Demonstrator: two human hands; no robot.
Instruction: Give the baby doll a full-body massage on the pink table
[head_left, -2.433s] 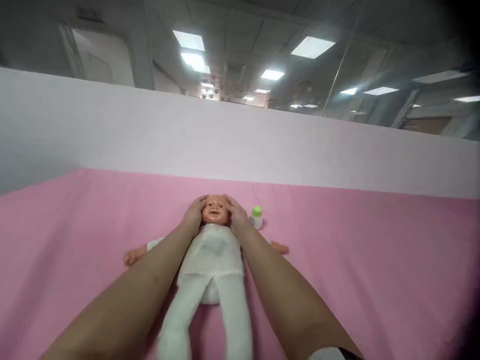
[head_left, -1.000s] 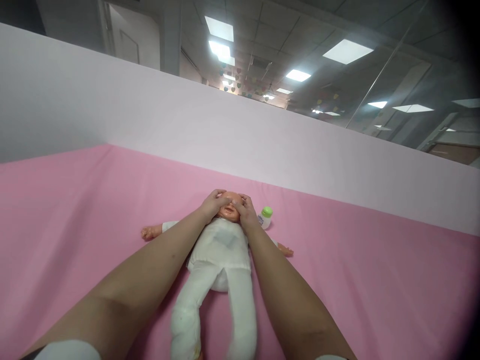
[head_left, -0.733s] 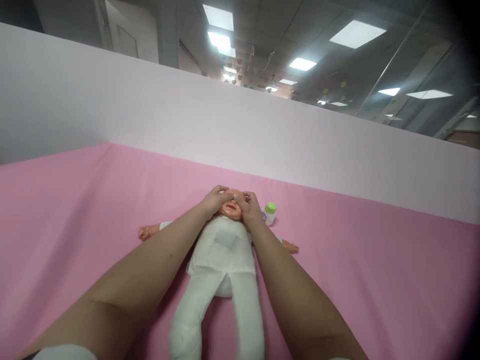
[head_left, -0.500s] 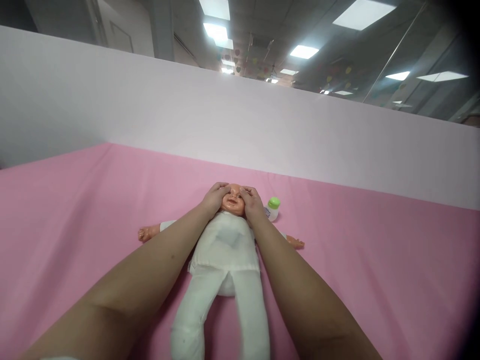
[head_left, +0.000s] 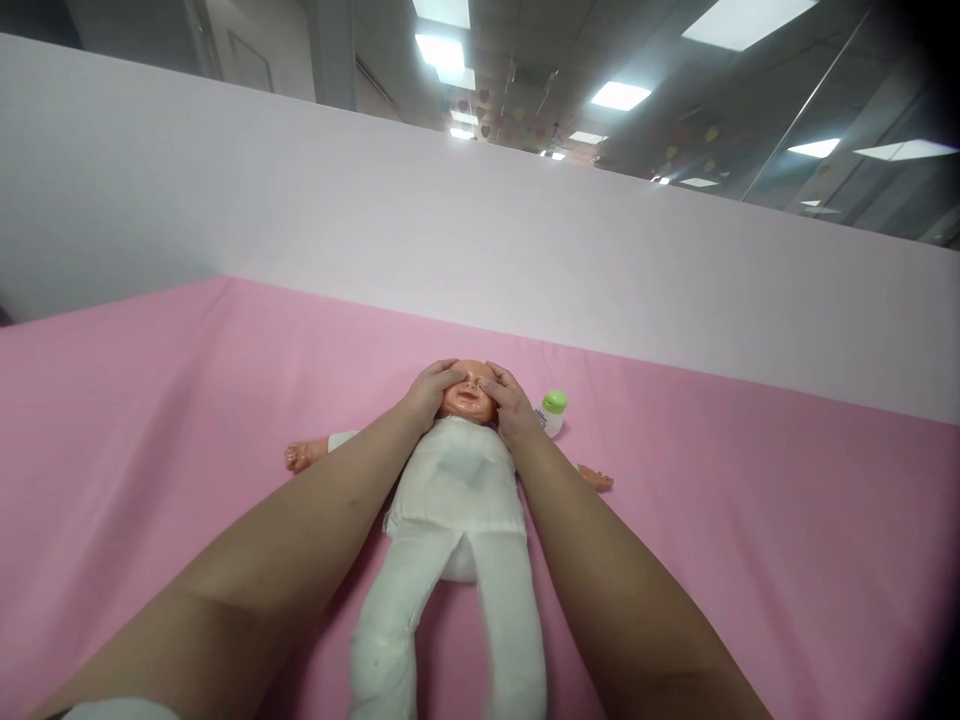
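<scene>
A baby doll (head_left: 454, 485) in a white suit lies on its back on a pink sheet (head_left: 150, 420), head away from me. My left hand (head_left: 429, 390) cups the left side of the doll's head, with its fingers laid over the brow. My right hand (head_left: 510, 403) cups the other side, its fingertips resting near the eyes. Both hands press on the face with curved fingers. The doll's arms stick out to each side beneath my forearms.
A small white bottle with a green cap (head_left: 553, 411) stands just right of the doll's head, close to my right hand. A pale partition wall (head_left: 525, 240) borders the sheet behind. Ceiling lights show above it.
My fingers have slid from the sides of the doll's head inward over its brow and eyes. The view has shifted slightly; the doll and the bottle stay in place.
</scene>
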